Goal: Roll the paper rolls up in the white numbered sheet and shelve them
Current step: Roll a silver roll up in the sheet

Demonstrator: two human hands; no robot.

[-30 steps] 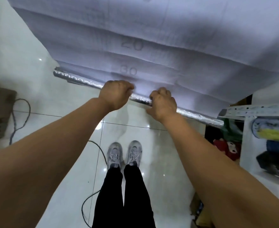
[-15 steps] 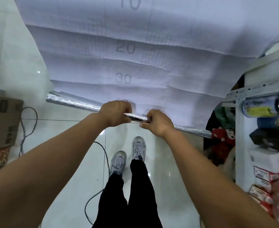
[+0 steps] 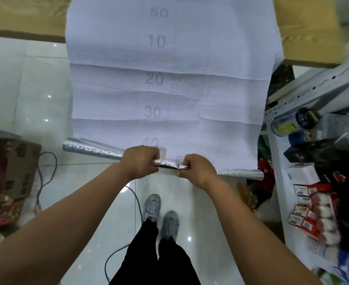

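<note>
The long silver foil-wrapped paper rolls [image 3: 91, 150] lie across the lower edge of the white numbered sheet [image 3: 169, 89], just below the 40 mark, with both ends projecting past the sheet. The left hand [image 3: 140, 161] and right hand [image 3: 198, 169] sit close together at mid-length, fingers curled around the rolls, apparently catching the sheet edge so both turn as one. The sheet's upper part drapes over the pale wooden tabletop [image 3: 25, 15], which likely keeps it taut. The white perforated metal shelf [image 3: 313, 79] stands to the right.
</note>
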